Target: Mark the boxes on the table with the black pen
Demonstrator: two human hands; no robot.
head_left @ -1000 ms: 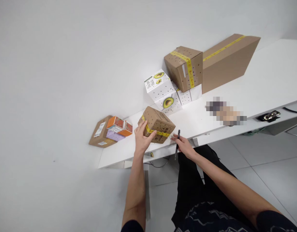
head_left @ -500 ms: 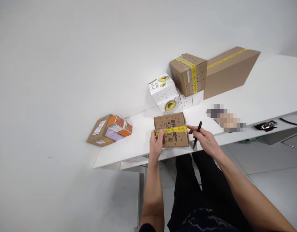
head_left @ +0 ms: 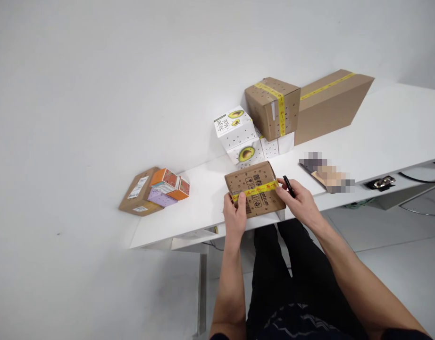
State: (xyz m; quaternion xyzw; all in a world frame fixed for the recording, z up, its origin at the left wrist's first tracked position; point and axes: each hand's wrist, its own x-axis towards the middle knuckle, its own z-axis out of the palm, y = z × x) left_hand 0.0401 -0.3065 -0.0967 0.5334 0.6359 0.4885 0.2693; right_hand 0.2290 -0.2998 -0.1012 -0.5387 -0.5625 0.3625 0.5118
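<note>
A small brown cardboard box (head_left: 255, 189) with a yellow tape band and black print lies near the front edge of the white table (head_left: 380, 137). My left hand (head_left: 234, 215) grips its left end, thumb on the top. My right hand (head_left: 298, 200) holds a black pen (head_left: 288, 185) and its fingers touch the box's right end.
Behind the box stand white avocado-printed cartons (head_left: 240, 139), a taped brown box (head_left: 274, 106) on top of them, and a long brown carton (head_left: 330, 101). At the table's left end lie a flat brown parcel (head_left: 136, 193) and orange and purple boxes (head_left: 166, 186). A blurred flat item (head_left: 325, 172) lies to the right.
The box has been turned from a slanted position to lie flat and squarer to me, and drawn nearer the front edge. My right hand with the pen has come up against its right end.
</note>
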